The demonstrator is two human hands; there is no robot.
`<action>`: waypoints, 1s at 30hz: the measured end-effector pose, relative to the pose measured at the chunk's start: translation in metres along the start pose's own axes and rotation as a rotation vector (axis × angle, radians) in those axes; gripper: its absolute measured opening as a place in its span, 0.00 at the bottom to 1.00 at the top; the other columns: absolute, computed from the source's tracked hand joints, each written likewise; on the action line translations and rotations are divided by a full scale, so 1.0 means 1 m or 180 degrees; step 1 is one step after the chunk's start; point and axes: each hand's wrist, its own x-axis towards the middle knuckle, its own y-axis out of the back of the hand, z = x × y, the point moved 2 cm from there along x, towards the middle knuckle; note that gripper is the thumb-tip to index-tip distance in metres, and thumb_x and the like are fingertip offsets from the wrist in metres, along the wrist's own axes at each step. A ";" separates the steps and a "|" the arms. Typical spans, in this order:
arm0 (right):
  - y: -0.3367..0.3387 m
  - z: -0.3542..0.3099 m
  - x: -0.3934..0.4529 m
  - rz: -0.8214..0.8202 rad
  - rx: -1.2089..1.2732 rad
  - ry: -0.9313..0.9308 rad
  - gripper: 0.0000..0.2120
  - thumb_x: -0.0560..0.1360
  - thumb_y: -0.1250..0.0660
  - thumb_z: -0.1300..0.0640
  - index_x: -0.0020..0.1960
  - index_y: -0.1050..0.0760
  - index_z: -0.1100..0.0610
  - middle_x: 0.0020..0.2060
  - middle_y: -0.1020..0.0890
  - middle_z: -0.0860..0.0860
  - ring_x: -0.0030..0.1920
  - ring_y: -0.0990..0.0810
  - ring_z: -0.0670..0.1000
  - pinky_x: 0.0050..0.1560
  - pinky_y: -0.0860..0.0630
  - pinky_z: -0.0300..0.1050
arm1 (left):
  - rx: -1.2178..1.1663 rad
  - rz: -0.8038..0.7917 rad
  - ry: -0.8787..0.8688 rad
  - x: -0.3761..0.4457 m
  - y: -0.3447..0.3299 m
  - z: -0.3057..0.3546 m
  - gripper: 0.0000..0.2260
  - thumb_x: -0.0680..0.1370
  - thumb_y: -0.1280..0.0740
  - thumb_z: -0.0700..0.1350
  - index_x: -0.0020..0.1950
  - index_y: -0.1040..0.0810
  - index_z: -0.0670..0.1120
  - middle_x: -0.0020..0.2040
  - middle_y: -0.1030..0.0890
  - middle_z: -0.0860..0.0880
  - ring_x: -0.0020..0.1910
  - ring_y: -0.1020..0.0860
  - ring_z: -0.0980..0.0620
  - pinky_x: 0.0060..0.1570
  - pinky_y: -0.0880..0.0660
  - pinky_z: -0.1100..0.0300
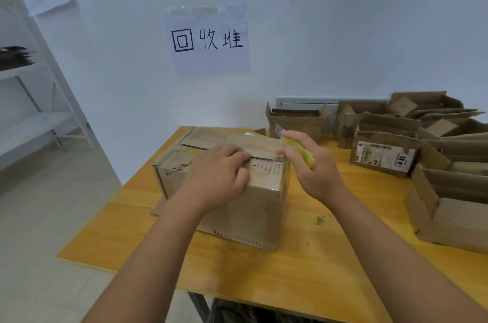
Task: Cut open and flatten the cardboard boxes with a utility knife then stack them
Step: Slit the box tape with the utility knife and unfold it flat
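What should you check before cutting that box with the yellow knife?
1. Box steady on the table: ok, left hand presses on its top.
2. Yellow knife held firmly: ok, right hand grips it.
3. Blade out: ok, tip pointing up and away from the person.
4. Left hand's fingers clear of the slit: not ok, they rest right at it.
5. Blade sharpness: cannot tell.
6. Other boxes out of the way: ok, set off to the right.
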 end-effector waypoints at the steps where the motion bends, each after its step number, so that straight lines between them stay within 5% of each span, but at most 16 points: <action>1: 0.001 0.002 -0.007 -0.0050 -0.0094 0.0073 0.18 0.80 0.42 0.47 0.67 0.26 0.48 0.52 0.16 0.41 0.53 0.20 0.41 0.52 0.23 0.42 | 0.0022 -0.0030 -0.0010 0.004 0.001 0.001 0.26 0.75 0.51 0.54 0.69 0.26 0.52 0.67 0.26 0.53 0.64 0.30 0.52 0.61 0.32 0.55; 7: -0.001 0.004 -0.014 -0.0261 -0.0225 0.0074 0.18 0.80 0.42 0.48 0.70 0.30 0.46 0.53 0.16 0.39 0.52 0.20 0.42 0.50 0.24 0.43 | -0.0061 -0.0189 0.0187 0.020 0.002 0.011 0.13 0.77 0.43 0.55 0.54 0.24 0.50 0.54 0.27 0.51 0.56 0.30 0.50 0.46 0.34 0.56; 12: 0.001 0.001 -0.010 -0.0305 0.0008 -0.0006 0.16 0.81 0.42 0.50 0.68 0.29 0.44 0.50 0.16 0.40 0.38 0.22 0.35 0.41 0.30 0.38 | -0.0358 -0.0189 -0.0023 0.025 -0.006 0.023 0.16 0.73 0.42 0.60 0.50 0.27 0.50 0.51 0.28 0.53 0.54 0.33 0.52 0.49 0.37 0.58; 16: 0.006 0.005 -0.008 -0.0358 0.0425 -0.0228 0.13 0.83 0.41 0.53 0.65 0.30 0.40 0.49 0.15 0.39 0.49 0.18 0.50 0.54 0.24 0.47 | -0.0391 -0.0318 -0.0014 0.033 -0.004 0.027 0.23 0.65 0.51 0.64 0.45 0.30 0.49 0.45 0.29 0.53 0.49 0.33 0.52 0.46 0.39 0.58; 19: 0.008 0.005 -0.007 -0.0262 0.0882 -0.0441 0.13 0.83 0.40 0.58 0.65 0.26 0.49 0.47 0.14 0.42 0.57 0.20 0.43 0.61 0.27 0.41 | -0.0426 -0.0350 0.0020 0.040 -0.002 0.033 0.21 0.64 0.51 0.64 0.40 0.33 0.49 0.42 0.28 0.53 0.46 0.32 0.51 0.46 0.37 0.56; 23: 0.006 0.007 -0.011 -0.0095 0.1379 -0.0553 0.15 0.80 0.43 0.54 0.65 0.27 0.52 0.47 0.13 0.46 0.58 0.20 0.43 0.59 0.26 0.37 | -0.0507 -0.0256 -0.0101 0.044 -0.002 0.036 0.24 0.64 0.51 0.66 0.43 0.29 0.48 0.40 0.27 0.55 0.47 0.31 0.51 0.49 0.33 0.55; 30: -0.006 0.010 -0.015 0.0223 0.2134 -0.0706 0.18 0.78 0.44 0.57 0.65 0.27 0.60 0.49 0.14 0.54 0.55 0.17 0.48 0.53 0.22 0.38 | -0.0122 -0.0315 -0.0367 0.044 -0.004 0.036 0.28 0.65 0.48 0.72 0.44 0.30 0.49 0.44 0.31 0.55 0.47 0.36 0.53 0.43 0.40 0.59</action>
